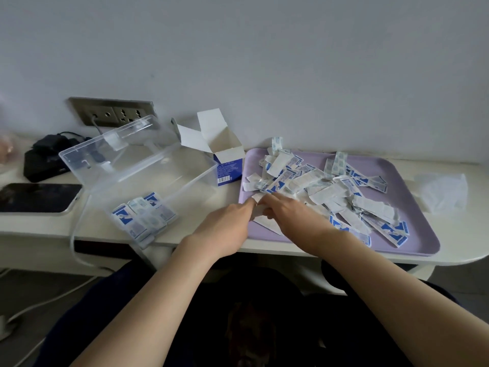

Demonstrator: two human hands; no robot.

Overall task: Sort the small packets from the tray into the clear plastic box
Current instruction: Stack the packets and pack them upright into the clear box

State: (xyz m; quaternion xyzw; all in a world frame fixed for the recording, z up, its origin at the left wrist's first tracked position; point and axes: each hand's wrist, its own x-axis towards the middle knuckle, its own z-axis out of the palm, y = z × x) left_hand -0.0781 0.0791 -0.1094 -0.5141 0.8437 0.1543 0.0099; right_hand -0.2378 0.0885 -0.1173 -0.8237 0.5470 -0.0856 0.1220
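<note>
Since loose packets stack better squared up, both hands meet mid-frame at the tray's (420, 223) left edge: left hand (225, 223) and right hand (293, 215) each pinch one small white bunch (257, 211), seemingly aligning it. The pile (317, 186) lies centre-right; the clear box (182, 189), centre-left, already holds stacked packets (144, 221).

white table (460, 247) | 9 o'clock: phone (37, 197), clear plastic box (148, 165) | 12 o'clock: open carton (227, 165) | 3 o'clock: lavender tray (412, 181), tissue (442, 194)
</note>
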